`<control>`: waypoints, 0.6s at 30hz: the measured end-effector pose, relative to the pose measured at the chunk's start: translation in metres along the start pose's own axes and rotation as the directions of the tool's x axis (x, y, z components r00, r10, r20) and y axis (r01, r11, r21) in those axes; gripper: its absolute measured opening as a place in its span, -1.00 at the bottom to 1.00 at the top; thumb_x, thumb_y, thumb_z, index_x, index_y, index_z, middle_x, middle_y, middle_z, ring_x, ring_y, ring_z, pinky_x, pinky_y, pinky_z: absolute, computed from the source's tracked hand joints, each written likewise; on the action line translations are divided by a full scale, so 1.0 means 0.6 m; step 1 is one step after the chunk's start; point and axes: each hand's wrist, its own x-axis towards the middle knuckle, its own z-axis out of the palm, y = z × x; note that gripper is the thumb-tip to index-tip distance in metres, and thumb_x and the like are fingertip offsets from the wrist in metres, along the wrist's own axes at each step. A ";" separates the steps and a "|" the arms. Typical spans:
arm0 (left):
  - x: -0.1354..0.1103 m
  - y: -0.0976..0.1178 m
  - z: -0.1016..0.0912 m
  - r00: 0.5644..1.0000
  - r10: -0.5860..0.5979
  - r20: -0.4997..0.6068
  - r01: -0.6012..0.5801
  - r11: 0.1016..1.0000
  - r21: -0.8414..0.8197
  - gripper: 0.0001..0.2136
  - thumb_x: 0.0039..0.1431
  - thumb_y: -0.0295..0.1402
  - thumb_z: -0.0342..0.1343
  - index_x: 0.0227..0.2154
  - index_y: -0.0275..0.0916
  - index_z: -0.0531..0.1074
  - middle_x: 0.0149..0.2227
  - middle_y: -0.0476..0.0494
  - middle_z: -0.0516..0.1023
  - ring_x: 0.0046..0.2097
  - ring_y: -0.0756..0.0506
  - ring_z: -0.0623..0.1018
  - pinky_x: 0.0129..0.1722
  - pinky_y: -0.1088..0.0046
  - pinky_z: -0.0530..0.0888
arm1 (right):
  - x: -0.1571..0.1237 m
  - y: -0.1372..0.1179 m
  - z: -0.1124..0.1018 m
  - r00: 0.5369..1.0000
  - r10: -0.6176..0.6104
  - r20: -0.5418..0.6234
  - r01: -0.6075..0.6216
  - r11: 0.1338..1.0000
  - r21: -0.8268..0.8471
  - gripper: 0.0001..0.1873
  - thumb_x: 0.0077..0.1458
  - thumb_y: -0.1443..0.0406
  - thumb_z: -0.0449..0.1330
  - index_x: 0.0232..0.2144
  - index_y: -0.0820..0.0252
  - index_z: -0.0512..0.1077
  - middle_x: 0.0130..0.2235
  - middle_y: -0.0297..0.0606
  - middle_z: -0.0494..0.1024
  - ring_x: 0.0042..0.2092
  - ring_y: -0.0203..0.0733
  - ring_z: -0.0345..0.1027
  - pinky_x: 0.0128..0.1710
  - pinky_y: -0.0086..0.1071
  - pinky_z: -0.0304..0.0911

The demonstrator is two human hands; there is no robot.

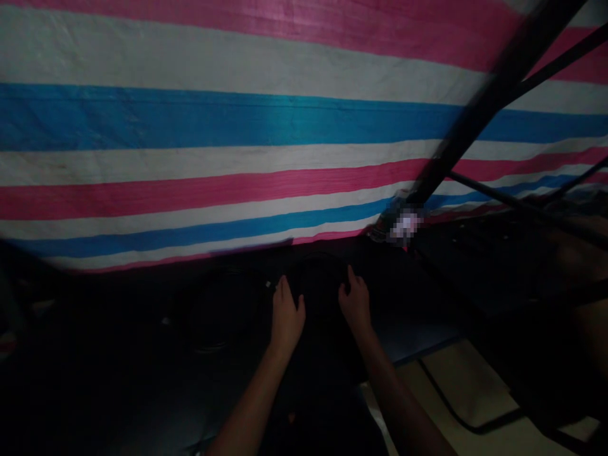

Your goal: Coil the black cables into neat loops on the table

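Note:
My left hand [287, 320] is over the dark tabletop [408, 335], its fingers stretched forward and its thumb apart. To its right, my right hand [356, 305] has the forefinger pointing forward and the thumb set off from it. A faint coil of black cable [317, 254] curves between the two hands; the dimness hides whether the fingertips touch it. Left of my left hand lies a larger coil of black cable [209, 348]. A small light connector [268, 284] shows by the left fingertips, and another pale end [165, 321] lies at the coil's left side.
A pink, white and blue striped sheet [237, 120] hangs behind the table. On the right, a black metal frame post [456, 145] slants down to the tabletop, beside a blurred bright item [403, 225]. A dark bent metal leg [456, 411] stands over the pale floor [479, 386].

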 end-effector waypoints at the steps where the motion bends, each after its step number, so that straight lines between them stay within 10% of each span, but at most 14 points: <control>1: -0.005 -0.002 0.001 1.000 0.024 0.007 -0.024 0.999 0.042 -0.42 0.29 -0.40 0.06 0.33 -0.48 0.20 0.36 -0.58 0.29 0.38 -0.39 0.30 0.35 -0.07 0.27 | -0.002 0.001 0.001 1.000 0.013 0.003 -0.013 0.999 -0.035 -0.33 0.22 0.26 0.02 0.34 0.39 0.28 -0.05 0.14 0.50 -0.01 0.16 0.40 0.03 0.01 0.31; 18: -0.027 0.009 -0.020 0.993 0.101 0.065 -0.118 0.923 0.366 -0.43 0.39 -0.27 -0.02 0.33 -0.54 0.22 0.37 -0.68 0.25 0.41 -0.56 0.17 0.27 -0.25 0.26 | -0.004 0.029 0.020 0.998 0.060 0.027 -0.061 0.996 0.064 -0.39 0.25 0.15 0.01 0.23 0.37 0.42 0.25 0.19 0.40 0.25 0.22 0.30 0.23 0.10 0.19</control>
